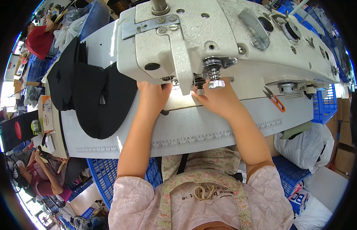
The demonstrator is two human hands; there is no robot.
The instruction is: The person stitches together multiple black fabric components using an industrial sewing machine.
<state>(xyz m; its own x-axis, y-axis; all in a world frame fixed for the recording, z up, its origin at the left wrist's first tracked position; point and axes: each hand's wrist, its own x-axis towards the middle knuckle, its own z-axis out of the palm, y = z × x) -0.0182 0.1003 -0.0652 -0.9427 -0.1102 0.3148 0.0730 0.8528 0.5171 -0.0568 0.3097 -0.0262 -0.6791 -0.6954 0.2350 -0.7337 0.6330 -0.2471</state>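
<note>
A white sewing machine (209,34) fills the top of the view, its head over both my hands. My left hand (152,94) reaches under the head's left end; a thumb shows, and the other fingers are hidden. From the right, my right hand (220,100) reaches in behind the tension knobs (216,82), its thumb toward the needle area. The machine head hides its other fingers and whatever either hand may hold. Left of my left hand, a stack of black cut pieces (96,97) with curved edges lies on the table.
Orange-handled thread snips (276,100) lie on the machine bed at right. A printed ruler strip (193,138) runs along the pale table's (98,147) front edge. Blue crates (103,178) and a stuffed clear plastic bag (307,147) stand beside me. Two people (42,40) are at far left.
</note>
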